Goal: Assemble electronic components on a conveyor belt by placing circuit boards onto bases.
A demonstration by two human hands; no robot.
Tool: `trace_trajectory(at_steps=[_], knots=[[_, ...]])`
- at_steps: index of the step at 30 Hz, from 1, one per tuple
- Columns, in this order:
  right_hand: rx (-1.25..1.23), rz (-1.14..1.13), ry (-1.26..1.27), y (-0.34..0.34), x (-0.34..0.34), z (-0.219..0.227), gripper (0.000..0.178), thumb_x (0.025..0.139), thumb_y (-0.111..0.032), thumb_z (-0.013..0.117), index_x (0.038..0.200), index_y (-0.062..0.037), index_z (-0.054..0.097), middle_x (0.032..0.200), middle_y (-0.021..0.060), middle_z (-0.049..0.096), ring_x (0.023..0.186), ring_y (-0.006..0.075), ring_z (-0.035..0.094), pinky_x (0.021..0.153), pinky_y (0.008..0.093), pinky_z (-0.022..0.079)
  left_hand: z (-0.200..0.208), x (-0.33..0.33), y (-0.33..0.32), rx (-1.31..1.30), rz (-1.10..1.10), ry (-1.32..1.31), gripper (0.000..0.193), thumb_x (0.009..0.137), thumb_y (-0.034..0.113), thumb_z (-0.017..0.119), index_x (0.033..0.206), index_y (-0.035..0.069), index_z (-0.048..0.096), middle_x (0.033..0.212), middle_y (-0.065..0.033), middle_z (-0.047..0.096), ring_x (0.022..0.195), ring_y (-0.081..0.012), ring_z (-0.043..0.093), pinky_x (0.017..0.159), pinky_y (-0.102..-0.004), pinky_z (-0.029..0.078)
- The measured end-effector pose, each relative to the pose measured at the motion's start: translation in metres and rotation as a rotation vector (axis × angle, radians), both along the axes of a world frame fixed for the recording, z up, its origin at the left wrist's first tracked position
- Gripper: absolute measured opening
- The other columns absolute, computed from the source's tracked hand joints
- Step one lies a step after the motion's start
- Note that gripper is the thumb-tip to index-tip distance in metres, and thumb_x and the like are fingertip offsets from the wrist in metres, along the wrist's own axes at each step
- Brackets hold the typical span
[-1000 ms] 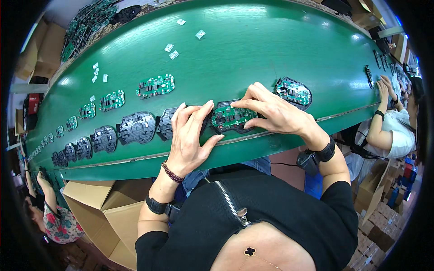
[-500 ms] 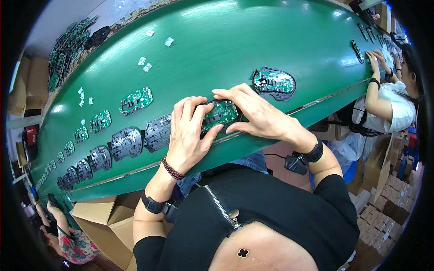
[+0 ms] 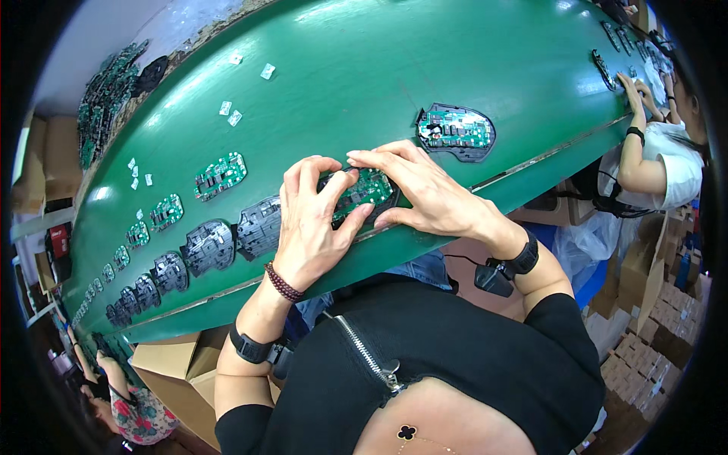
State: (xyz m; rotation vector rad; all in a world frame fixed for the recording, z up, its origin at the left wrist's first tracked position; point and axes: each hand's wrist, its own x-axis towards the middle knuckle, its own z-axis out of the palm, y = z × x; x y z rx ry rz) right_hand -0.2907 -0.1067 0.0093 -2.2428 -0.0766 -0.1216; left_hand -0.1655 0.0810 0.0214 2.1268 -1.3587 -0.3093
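Note:
Between my hands is a green circuit board point(image 3: 365, 187) seated in a black plastic shell point(image 3: 392, 199), at the near edge of the green table. My left hand point(image 3: 313, 216) grips its left end, thumb on the board's near side and fingers bent over the far side. From the right, my right hand point(image 3: 428, 193) closes on the other end with thumb and fingertips. Just left of my left hand lies an empty black shell point(image 3: 258, 227). Beyond my right hand sits another shell with a board point(image 3: 457, 130) in it. My palms hide parts of the held shell.
More black shells point(image 3: 208, 246) line the near edge to the left, with a row of loose circuit boards point(image 3: 221, 176) behind them. Small white pieces point(image 3: 268, 71) are scattered farther back. A board heap point(image 3: 110, 98) lies far left. A co-worker point(image 3: 652, 163) sits at the right; a cardboard box point(image 3: 171, 356) stands below left.
The view has shifted slightly, so the table items appear a little displaced. My hands keep nearly the same grip on the board and shell.

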Motion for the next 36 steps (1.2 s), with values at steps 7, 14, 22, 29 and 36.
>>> trace_trajectory(at_steps=[7,14,22,29,36], knots=[[0.026,-0.008,-0.052,0.003,-0.004,0.003,0.095,0.073,-0.012,0.084,0.155,-0.0131,0.037,0.136,0.012,0.055,0.128,0.0347,0.05,0.109,0.0474,0.041,0.005,0.005,0.003,-0.084,0.062,0.109,0.047,0.083,0.021,0.081,0.123,0.006,0.061,0.127,-0.0153,0.053,0.122,-0.0349,0.047,0.105,-0.0448,0.04],[0.246,-0.009,-0.096,0.007,-0.001,0.009,0.083,0.084,-0.015,0.079,0.155,-0.0099,0.036,0.138,0.0167,0.054,0.125,0.0371,0.054,0.104,0.0444,0.046,0.018,0.025,0.002,0.006,0.062,0.257,0.023,0.085,0.016,0.08,0.095,0.0,0.067,0.083,-0.008,0.065,0.08,-0.0219,0.061,0.076,-0.0348,0.048],[0.434,-0.187,0.17,0.015,0.013,0.031,0.026,0.097,-0.012,0.064,0.119,0.0013,0.063,0.103,0.0177,0.071,0.095,0.0292,0.069,0.085,0.0385,0.052,0.016,0.024,0.0,-0.053,0.047,0.373,0.021,0.085,0.015,0.08,0.091,0.0,0.066,0.075,-0.0049,0.059,0.07,-0.0152,0.053,0.068,-0.0297,0.046],[-0.056,-0.3,0.042,0.016,0.013,0.021,0.034,0.092,-0.006,0.069,0.124,0.0011,0.062,0.12,0.0158,0.057,0.117,0.0322,0.053,0.097,0.0392,0.046,-0.008,0.131,-0.042,-0.27,0.217,-0.206,0.04,0.087,0.024,0.079,0.12,0.005,0.064,0.107,-0.0117,0.061,0.093,-0.0245,0.061,0.08,-0.0378,0.052],[-0.255,-0.306,-0.131,0.028,0.023,0.041,0.042,0.088,-0.008,0.073,0.128,-0.0031,0.062,0.124,0.0164,0.057,0.119,0.0355,0.054,0.1,0.0449,0.047,-0.027,0.182,-0.076,-0.097,0.173,-0.255,0.03,0.089,0.02,0.077,0.113,0.005,0.067,0.093,-0.0118,0.063,0.086,-0.0247,0.064,0.084,-0.0399,0.053]])
